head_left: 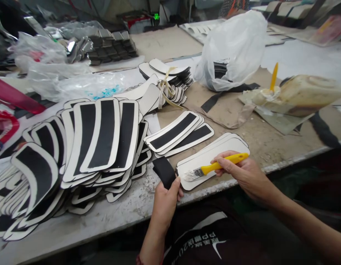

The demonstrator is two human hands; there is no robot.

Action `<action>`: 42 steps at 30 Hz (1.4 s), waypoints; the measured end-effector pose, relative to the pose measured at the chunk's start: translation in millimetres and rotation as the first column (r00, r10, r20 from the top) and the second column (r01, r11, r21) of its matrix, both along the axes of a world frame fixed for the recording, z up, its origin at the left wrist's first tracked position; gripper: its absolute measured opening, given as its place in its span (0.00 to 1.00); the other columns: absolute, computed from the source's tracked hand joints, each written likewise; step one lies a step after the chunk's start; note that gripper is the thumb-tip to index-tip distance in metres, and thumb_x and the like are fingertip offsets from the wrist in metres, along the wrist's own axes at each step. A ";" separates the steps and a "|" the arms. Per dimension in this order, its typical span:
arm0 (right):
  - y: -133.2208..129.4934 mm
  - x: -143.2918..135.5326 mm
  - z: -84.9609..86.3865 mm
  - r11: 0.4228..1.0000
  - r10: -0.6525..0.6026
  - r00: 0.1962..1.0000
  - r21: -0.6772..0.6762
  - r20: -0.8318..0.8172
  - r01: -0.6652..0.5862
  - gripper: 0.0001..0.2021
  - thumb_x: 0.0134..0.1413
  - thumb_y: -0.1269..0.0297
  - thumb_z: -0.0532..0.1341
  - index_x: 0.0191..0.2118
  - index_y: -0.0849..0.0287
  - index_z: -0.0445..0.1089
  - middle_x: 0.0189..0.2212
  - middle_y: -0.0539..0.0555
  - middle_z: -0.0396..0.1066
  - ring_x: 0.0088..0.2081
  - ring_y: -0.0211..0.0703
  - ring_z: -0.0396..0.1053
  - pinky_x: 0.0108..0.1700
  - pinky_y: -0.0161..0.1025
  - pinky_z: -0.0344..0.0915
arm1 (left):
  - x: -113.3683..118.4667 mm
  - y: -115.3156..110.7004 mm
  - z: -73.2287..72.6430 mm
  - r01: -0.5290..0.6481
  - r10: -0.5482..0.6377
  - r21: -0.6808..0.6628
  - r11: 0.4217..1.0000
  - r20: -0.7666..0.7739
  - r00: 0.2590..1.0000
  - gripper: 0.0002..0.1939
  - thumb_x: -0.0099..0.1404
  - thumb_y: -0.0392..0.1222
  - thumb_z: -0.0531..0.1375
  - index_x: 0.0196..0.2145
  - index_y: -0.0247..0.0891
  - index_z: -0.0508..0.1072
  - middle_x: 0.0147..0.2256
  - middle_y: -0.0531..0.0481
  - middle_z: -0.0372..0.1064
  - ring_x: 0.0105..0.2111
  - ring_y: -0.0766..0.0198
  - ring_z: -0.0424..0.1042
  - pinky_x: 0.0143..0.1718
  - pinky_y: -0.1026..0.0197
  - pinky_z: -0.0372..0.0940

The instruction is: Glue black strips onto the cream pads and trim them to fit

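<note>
My right hand (239, 170) grips a yellow-handled brush (222, 163), its white-coated bristles lying on the left end of a curved white piece (214, 154). That piece tops a small fanned stack at the table's front edge. My left hand (167, 197) is closed round black strips (165, 171), with its thumb close to the white piece's left corner. Just behind lie several white pieces with black strips on them (173, 132). To the left spreads a large overlapping pile of similar strip-covered pieces (101, 136).
Behind the pile are a tied bundle of white pieces (165, 86) and clear plastic bags (76, 79). A white plastic bag (234, 48) holds dark items. At right, a stained container (305, 94) lies on its side with a yellow handle (274, 77) sticking out.
</note>
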State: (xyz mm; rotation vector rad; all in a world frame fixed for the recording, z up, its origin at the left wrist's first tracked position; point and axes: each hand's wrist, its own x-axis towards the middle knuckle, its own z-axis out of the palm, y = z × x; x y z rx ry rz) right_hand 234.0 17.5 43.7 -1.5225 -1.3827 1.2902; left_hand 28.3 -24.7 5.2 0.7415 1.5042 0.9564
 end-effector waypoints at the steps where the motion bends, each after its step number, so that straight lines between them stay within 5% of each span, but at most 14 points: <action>1: 0.0 -0.1 2.0 1.000 0.000 0.999 0.025 0.036 0.000 0.13 0.53 0.50 0.59 0.31 0.55 0.69 0.29 0.52 0.71 0.30 0.42 0.71 0.37 0.39 0.69 | 0.0 -0.4 -0.3 -0.002 0.002 0.003 1.000 0.004 1.000 0.14 0.57 0.50 0.60 0.26 0.35 0.68 0.15 0.55 0.63 0.16 0.70 0.58 0.20 0.66 0.53; 10: -2.1 28.7 11.3 0.963 -0.162 0.918 0.261 0.363 0.067 0.12 0.55 0.53 0.57 0.30 0.55 0.69 0.31 0.52 0.71 0.32 0.43 0.70 0.35 0.38 0.67 | 2.6 -0.7 -1.8 -0.065 0.064 -0.017 0.998 -0.044 0.997 0.16 0.55 0.52 0.61 0.30 0.33 0.70 0.15 0.55 0.63 0.16 0.68 0.58 0.19 0.65 0.53; 13: -2.6 43.6 10.0 0.932 -0.219 0.852 0.361 0.476 0.038 0.11 0.56 0.55 0.57 0.33 0.56 0.70 0.33 0.53 0.72 0.35 0.45 0.71 0.38 0.39 0.66 | 1.4 -0.8 -4.4 -0.050 0.046 -0.036 0.998 -0.108 0.993 0.18 0.54 0.55 0.60 0.23 0.35 0.70 0.14 0.55 0.62 0.16 0.66 0.58 0.21 0.63 0.55; 16: -2.4 54.4 10.3 0.879 -0.279 0.808 0.477 0.518 -0.002 0.09 0.56 0.58 0.57 0.35 0.57 0.70 0.33 0.53 0.73 0.37 0.45 0.71 0.41 0.39 0.66 | 0.7 -1.8 -5.3 -0.046 0.037 -0.055 0.997 -0.153 0.988 0.22 0.53 0.59 0.60 0.16 0.36 0.67 0.14 0.54 0.62 0.17 0.66 0.59 0.23 0.62 0.55; 20: -2.0 63.5 12.4 0.821 -0.321 0.771 0.567 0.551 -0.063 0.06 0.57 0.63 0.57 0.36 0.56 0.69 0.34 0.53 0.72 0.38 0.44 0.71 0.43 0.39 0.67 | 2.9 -2.6 -1.6 -0.107 0.098 -0.067 0.992 -0.126 0.987 0.22 0.50 0.60 0.61 0.25 0.35 0.71 0.15 0.55 0.64 0.17 0.65 0.58 0.23 0.62 0.55; 25: -3.5 69.8 16.6 0.757 -0.350 0.748 0.640 0.564 -0.129 0.05 0.57 0.66 0.57 0.39 0.56 0.68 0.35 0.54 0.71 0.39 0.44 0.71 0.45 0.41 0.67 | 5.6 -1.8 3.2 -0.114 0.104 -0.056 0.992 -0.164 0.981 0.22 0.49 0.61 0.61 0.21 0.36 0.70 0.14 0.54 0.64 0.17 0.64 0.59 0.23 0.61 0.56; 31: -6.7 73.1 23.5 0.695 -0.294 0.734 0.664 0.612 -0.275 0.08 0.56 0.72 0.57 0.42 0.56 0.66 0.36 0.55 0.71 0.40 0.44 0.70 0.46 0.43 0.67 | 2.8 -2.3 -1.8 -0.087 0.074 -0.057 0.995 -0.200 0.977 0.24 0.49 0.62 0.60 0.17 0.37 0.69 0.14 0.52 0.64 0.18 0.63 0.61 0.25 0.60 0.57; 36: -18.5 56.6 14.9 0.680 -0.212 0.635 0.578 0.743 -0.450 0.09 0.57 0.74 0.56 0.43 0.58 0.66 0.36 0.57 0.71 0.40 0.45 0.69 0.44 0.44 0.69 | -1.1 -1.5 -5.6 -0.070 0.054 -0.081 0.994 -0.189 0.980 0.25 0.46 0.64 0.61 0.18 0.37 0.70 0.14 0.51 0.65 0.18 0.61 0.63 0.25 0.59 0.58; 42: -28.2 43.6 17.8 0.637 -0.122 0.716 0.608 0.688 -0.475 0.12 0.56 0.76 0.56 0.46 0.59 0.64 0.38 0.58 0.71 0.42 0.43 0.69 0.43 0.39 0.70 | 1.8 -2.7 -5.3 -0.116 0.106 -0.056 0.992 -0.159 0.982 0.24 0.47 0.62 0.62 0.23 0.36 0.72 0.15 0.52 0.66 0.17 0.62 0.63 0.24 0.59 0.59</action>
